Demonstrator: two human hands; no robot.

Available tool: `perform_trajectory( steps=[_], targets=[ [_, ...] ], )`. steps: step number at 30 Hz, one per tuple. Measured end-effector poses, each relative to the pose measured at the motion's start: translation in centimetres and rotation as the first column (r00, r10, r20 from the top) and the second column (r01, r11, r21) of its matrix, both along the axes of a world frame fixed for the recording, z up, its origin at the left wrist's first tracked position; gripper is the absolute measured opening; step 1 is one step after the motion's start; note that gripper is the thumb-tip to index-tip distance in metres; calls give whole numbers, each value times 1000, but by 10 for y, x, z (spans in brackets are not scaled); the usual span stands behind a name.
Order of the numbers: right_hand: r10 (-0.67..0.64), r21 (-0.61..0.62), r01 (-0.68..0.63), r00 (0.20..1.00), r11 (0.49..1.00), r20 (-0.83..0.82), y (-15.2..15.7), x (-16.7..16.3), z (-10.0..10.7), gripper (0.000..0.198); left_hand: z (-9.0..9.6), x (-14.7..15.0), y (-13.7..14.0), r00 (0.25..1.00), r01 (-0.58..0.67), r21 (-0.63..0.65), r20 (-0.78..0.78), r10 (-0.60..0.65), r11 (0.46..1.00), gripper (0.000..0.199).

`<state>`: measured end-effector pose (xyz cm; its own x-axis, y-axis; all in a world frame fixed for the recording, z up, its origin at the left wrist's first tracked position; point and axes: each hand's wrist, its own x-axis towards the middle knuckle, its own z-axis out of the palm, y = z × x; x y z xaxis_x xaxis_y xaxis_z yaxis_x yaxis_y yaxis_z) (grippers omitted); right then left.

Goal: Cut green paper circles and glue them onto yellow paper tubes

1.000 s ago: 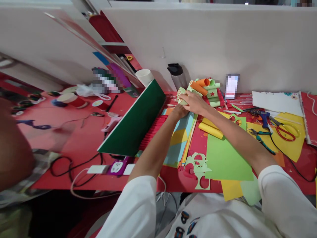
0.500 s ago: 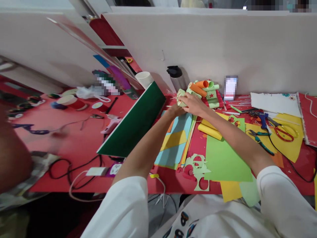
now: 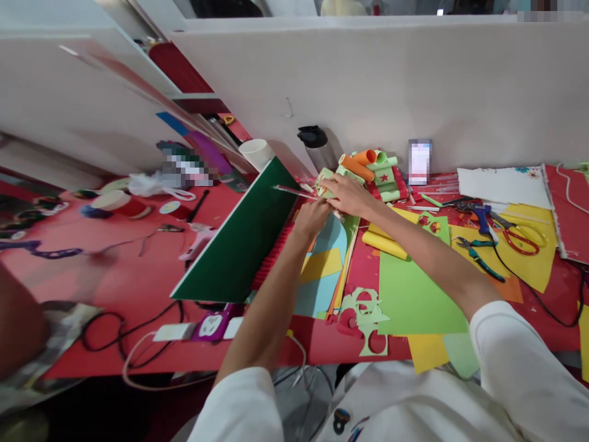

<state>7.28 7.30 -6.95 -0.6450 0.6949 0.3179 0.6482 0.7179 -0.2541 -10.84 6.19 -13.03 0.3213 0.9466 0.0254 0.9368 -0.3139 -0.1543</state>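
Note:
My left hand [image 3: 313, 218] is closed, knuckles up, beside my right hand. A thin clear stick [image 3: 294, 191] juts leftward from its fingers, across the green board. My right hand [image 3: 347, 193] curls over a pale green paper piece [image 3: 323, 179], its fingertips pressed on it; the hand hides part of the piece. Just behind are orange paper tubes [image 3: 357, 167] and a light green paper part with a red star [image 3: 384, 178]. Under my wrists lie stacked sheets of blue paper [image 3: 317, 298]. The upright green board [image 3: 225, 245] leans close to my left forearm.
A dark-lidded bottle [image 3: 317, 150] and a phone [image 3: 419, 162] stand by the partition. Pliers [image 3: 483, 255], scissors [image 3: 519, 239] and a glue gun [image 3: 483, 220] lie right. Green paper [image 3: 414, 294] and cut scraps [image 3: 370, 313] are in front. Another person's arm [image 3: 21, 325] is at left.
My left hand has come away from the pale green piece, down and left, and the clear stick now shows in it. My right hand stays on the piece. The view has shifted slightly.

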Motion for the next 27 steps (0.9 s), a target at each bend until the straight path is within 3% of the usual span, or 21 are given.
perform_trajectory(
  steps=[8, 18, 23, 27],
  targets=[
    [-22, -2, 22, 1000, 1000, 18, -3, 1, 4, 43, -6, 1, -5, 992, -38, -26, 117, 40, 999, 50],
    [-36, -21, 36, 999, 999, 16, -7, 3, 8, 44, 10, 13, -5, 970, -86, 32, 231, 76, 996, 52],
    [-32, 4, 32, 999, 999, 14, -4, 2, 4, 44, 25, 34, -17, 978, -161, -63, 125, 168, 985, 48],
    [-16, 8, 15, 999, 1000, 33, -5, 1, 1, 45, 32, 48, -51, 989, -145, -78, 13, 147, 986, 45]
  ],
)
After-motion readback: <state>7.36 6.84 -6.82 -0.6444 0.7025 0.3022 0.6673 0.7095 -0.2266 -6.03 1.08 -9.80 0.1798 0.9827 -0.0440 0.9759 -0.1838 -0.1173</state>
